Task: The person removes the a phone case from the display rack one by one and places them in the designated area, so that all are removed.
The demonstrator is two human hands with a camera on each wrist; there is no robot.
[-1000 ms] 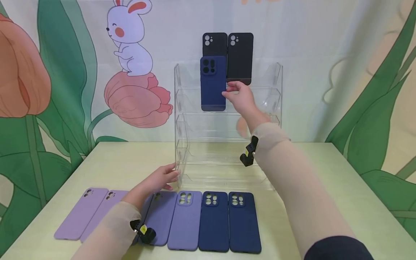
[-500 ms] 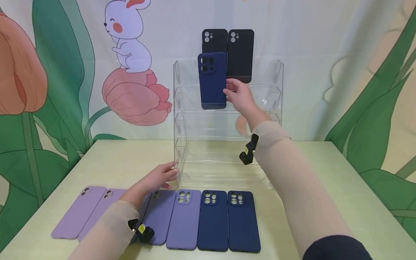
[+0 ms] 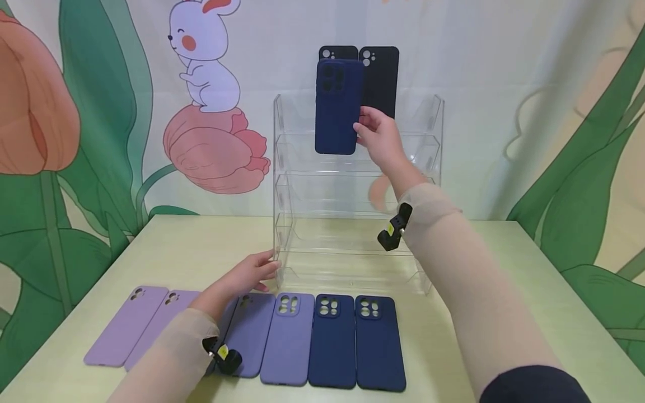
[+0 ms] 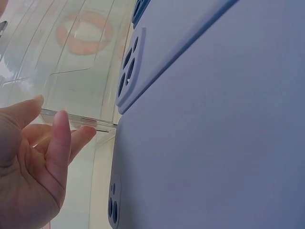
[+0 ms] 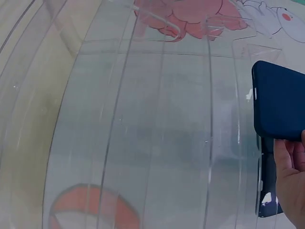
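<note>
My right hand (image 3: 381, 136) pinches a dark blue phone case (image 3: 337, 106) by its right edge, thumb in front and fingers behind. The case stands upright before the upper part of a clear acrylic display rack (image 3: 280, 184), its lower edge showing whole. It overlaps one black phone case (image 3: 345, 51); another black phone case (image 3: 381, 78) stands beside that one on the top tier. My left hand (image 3: 248, 274) holds the rack's lower left side; in the left wrist view, thumb and fingers lie on either side of the clear panel (image 4: 78, 118).
Before the rack, a row of phone cases lies on the pale table (image 3: 468, 313): several lilac ones (image 3: 286, 352), one mostly hidden under my left arm, then two dark blue ones (image 3: 331, 352). Behind hangs a printed cloth (image 3: 473, 112) with a rabbit and tulips.
The dark blue case has risen and come out in front of the tier, covering more of the left black case. My right hand went up with it. My left hand keeps its place on the rack.
</note>
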